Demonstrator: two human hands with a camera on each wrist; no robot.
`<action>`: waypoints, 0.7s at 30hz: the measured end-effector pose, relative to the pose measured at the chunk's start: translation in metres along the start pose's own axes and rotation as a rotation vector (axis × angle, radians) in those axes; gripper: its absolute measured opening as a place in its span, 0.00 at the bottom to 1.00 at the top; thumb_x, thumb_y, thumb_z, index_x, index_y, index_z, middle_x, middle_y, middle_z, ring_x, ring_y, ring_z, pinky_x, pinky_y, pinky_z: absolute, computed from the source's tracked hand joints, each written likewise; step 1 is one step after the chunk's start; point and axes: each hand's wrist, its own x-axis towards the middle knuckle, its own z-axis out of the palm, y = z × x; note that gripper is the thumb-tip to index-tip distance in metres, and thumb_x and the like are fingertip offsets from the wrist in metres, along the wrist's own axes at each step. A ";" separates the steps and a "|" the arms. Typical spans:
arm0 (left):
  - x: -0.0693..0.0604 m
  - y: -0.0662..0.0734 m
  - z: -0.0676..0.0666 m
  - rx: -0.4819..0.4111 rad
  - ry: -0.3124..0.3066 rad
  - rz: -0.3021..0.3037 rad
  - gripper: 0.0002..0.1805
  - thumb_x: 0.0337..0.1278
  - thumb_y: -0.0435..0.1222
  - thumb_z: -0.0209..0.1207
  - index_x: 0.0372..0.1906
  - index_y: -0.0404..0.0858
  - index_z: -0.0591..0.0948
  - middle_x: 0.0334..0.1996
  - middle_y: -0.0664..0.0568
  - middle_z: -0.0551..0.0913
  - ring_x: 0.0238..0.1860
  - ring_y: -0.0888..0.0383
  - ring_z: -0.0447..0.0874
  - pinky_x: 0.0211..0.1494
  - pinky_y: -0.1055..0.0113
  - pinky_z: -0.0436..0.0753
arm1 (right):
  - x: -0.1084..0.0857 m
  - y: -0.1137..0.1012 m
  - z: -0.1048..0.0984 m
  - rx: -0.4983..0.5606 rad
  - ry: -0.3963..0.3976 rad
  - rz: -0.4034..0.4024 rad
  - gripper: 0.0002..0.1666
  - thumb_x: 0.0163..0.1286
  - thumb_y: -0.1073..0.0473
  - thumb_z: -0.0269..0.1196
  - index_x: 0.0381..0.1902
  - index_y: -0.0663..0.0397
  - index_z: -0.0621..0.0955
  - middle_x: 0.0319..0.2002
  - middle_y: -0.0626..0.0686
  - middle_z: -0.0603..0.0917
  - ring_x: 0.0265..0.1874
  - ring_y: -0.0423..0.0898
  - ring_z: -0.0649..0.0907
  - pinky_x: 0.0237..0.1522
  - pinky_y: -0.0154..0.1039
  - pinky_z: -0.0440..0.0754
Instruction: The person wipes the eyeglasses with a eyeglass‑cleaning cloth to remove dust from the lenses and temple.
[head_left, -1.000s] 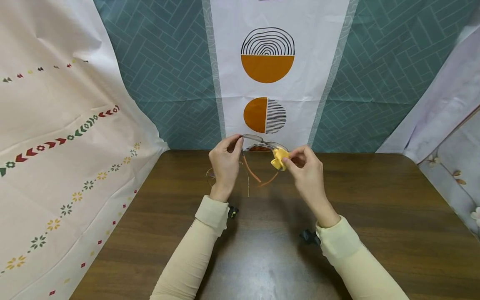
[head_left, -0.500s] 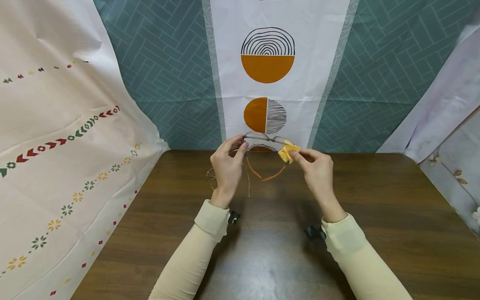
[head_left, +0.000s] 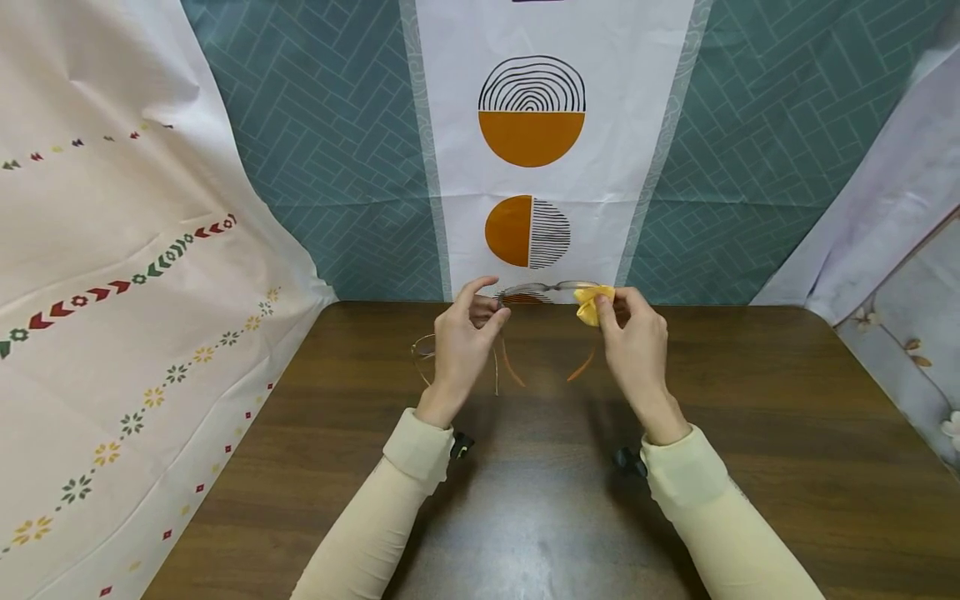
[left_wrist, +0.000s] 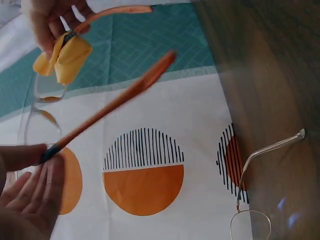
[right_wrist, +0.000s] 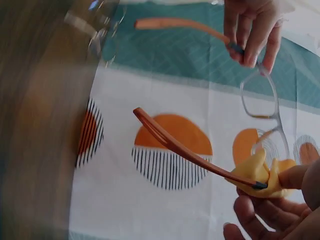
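A pair of glasses with a clear grey frame (head_left: pixel 551 287) and orange-brown temples is held up above the table's far edge. My left hand (head_left: pixel 467 342) pinches its left hinge between thumb and fingers; in the left wrist view the left hand (left_wrist: pixel 32 190) grips the dark end of the temple (left_wrist: pixel 115 104). At the other end my right hand (head_left: pixel 636 350) pinches a folded yellow cloth (head_left: pixel 592 305) around the frame's corner. The right wrist view shows the cloth (right_wrist: pixel 262 175) wrapped about the hinge beside the temple (right_wrist: pixel 190 156), with the right thumb on it.
Another pair of glasses, thin and gold-rimmed (head_left: pixel 425 347), lies on the brown table (head_left: pixel 525 517) behind my left hand. A patterned cloth backdrop (head_left: pixel 345 150) hangs behind the table's far edge, with light cloth (head_left: pixel 135 333) along the left side.
The held glasses have moved slightly right and tilted, their temples now hanging farther apart. My right hand with the yellow cloth has shifted right, and the left index finger has lifted.
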 end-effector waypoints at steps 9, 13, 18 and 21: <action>-0.006 -0.011 -0.006 0.124 -0.393 -0.181 0.30 0.65 0.32 0.69 0.70 0.41 0.74 0.35 0.51 0.83 0.36 0.54 0.82 0.45 0.59 0.81 | 0.000 -0.001 -0.005 -0.199 -0.062 -0.125 0.14 0.78 0.60 0.63 0.46 0.69 0.85 0.31 0.64 0.86 0.28 0.60 0.83 0.33 0.54 0.77; -0.008 -0.017 -0.008 0.146 -0.498 -0.171 0.34 0.65 0.34 0.70 0.73 0.42 0.71 0.47 0.44 0.81 0.48 0.49 0.82 0.54 0.56 0.81 | 0.000 -0.003 -0.005 -0.258 -0.113 -0.185 0.13 0.77 0.60 0.64 0.45 0.68 0.85 0.31 0.62 0.86 0.29 0.60 0.82 0.34 0.56 0.77; -0.005 -0.016 -0.011 0.100 -0.553 -0.136 0.29 0.69 0.44 0.67 0.71 0.46 0.75 0.63 0.46 0.76 0.66 0.48 0.75 0.68 0.50 0.73 | 0.001 -0.006 -0.005 -0.298 -0.202 -0.281 0.09 0.75 0.61 0.65 0.41 0.64 0.85 0.28 0.58 0.84 0.29 0.56 0.78 0.36 0.52 0.72; -0.001 -0.014 -0.012 0.066 -0.591 -0.119 0.22 0.73 0.48 0.63 0.65 0.44 0.81 0.62 0.51 0.80 0.66 0.51 0.75 0.71 0.50 0.72 | 0.004 -0.007 -0.006 -0.300 -0.263 -0.326 0.08 0.75 0.61 0.66 0.41 0.64 0.85 0.28 0.56 0.84 0.30 0.55 0.77 0.37 0.49 0.69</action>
